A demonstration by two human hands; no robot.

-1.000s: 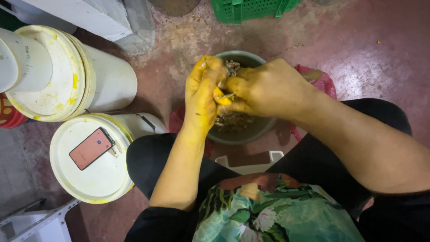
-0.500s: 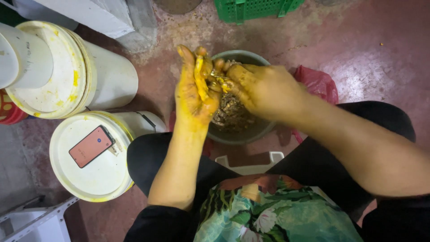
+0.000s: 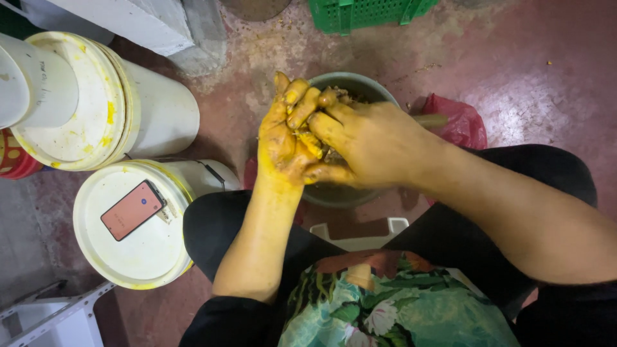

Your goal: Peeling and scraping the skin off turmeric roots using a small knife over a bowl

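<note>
My left hand (image 3: pixel 281 138), stained yellow, is held palm-up over a grey bowl (image 3: pixel 340 196) on the floor, its fingers curled around a yellow lump (image 3: pixel 311 141). My right hand (image 3: pixel 363 142) lies across it, fingers pressing on the same lump in the left palm. Brownish scraps (image 3: pixel 339 94) fill the bowl behind the hands; most of the bowl's contents are hidden by them.
Two white lidded buckets (image 3: pixel 138 254) (image 3: pixel 96 103) stand at the left, the nearer one with a phone (image 3: pixel 133 209) on its lid. A red plastic bag (image 3: pixel 457 121) lies right of the bowl. A green crate (image 3: pixel 366 13) is at the top. A white stool (image 3: pixel 360 234) is under me.
The left hand has turned from fingers spread upward to palm-up and cupped. The right hand has slid left, over the left palm.
</note>
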